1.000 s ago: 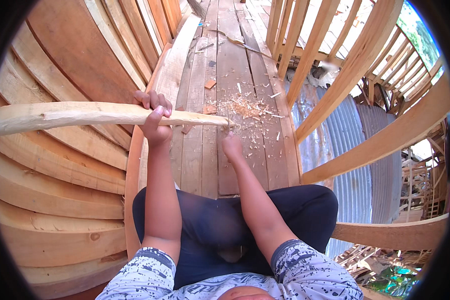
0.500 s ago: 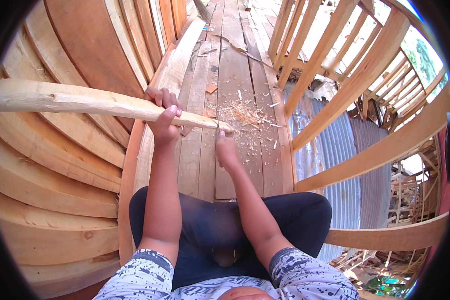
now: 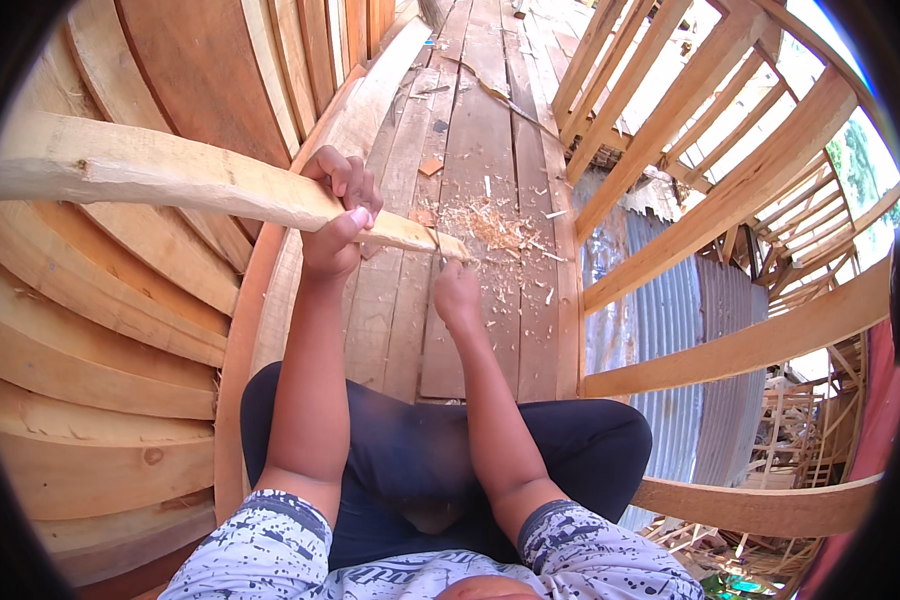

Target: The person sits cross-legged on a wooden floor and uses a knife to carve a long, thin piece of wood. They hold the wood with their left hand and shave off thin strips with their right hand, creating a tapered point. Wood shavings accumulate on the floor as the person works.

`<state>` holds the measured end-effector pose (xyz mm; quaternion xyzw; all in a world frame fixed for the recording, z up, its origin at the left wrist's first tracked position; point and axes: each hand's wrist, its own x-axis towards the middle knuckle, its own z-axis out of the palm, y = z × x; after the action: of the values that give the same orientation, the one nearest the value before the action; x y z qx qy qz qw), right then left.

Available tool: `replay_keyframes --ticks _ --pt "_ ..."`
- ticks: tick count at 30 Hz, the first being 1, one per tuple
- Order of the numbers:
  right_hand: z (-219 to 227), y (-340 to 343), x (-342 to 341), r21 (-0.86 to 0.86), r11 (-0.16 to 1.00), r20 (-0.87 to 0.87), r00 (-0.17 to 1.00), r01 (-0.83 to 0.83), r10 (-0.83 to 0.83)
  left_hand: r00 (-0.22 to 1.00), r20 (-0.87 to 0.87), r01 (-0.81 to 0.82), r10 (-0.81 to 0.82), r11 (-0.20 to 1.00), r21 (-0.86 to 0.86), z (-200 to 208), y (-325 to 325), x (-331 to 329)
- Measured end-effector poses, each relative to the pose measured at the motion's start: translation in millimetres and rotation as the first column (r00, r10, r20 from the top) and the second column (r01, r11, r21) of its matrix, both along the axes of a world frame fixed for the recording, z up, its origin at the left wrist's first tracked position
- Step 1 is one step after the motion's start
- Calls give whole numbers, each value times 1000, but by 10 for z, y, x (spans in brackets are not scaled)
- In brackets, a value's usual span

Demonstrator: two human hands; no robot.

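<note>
A long pale wooden pole (image 3: 190,178), peeled and tapering to a cut tip, reaches from the left edge to the middle of the view. My left hand (image 3: 338,212) is wrapped around it a short way back from the tip. My right hand (image 3: 457,292) is closed just below the tip, gripping a knife (image 3: 435,238) whose thin dark blade lies across the wood. Its handle is mostly hidden in my fingers. Curled wood shavings (image 3: 495,222) are scattered on the plank floor (image 3: 475,130) beyond the tip.
Upright planks (image 3: 100,350) line the left side. A slatted wooden railing (image 3: 670,290) stands at the right, with corrugated metal sheets (image 3: 660,350) below it. Farther along the floor lies a thin curved strip (image 3: 500,95). My crossed legs (image 3: 570,450) are close below my hands.
The pole's near section has tilted and turned, showing a broader face. The blade has shifted slightly back from the tip. Both hands keep their hold, and the whole view has shifted a little.
</note>
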<state>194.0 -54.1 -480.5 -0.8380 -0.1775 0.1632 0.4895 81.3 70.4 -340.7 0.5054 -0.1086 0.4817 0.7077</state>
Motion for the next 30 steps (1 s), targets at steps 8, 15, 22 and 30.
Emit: replay_keyframes --ticks 8,15,22,30 --pt "-554 10 370 17 996 19 996 88 -89 999 37 24 -22 999 -39 50 -87 131" --pt "487 97 -254 -70 985 57 985 -161 165 998 13 -57 57 998 -38 -2 5 -36" --pt "-216 33 244 -43 994 -24 994 102 -104 997 6 -74 74 997 -20 51 -54 81" --pt "325 138 -61 -70 996 -25 998 -63 62 995 -7 -101 101 994 -33 8 -29 -18"
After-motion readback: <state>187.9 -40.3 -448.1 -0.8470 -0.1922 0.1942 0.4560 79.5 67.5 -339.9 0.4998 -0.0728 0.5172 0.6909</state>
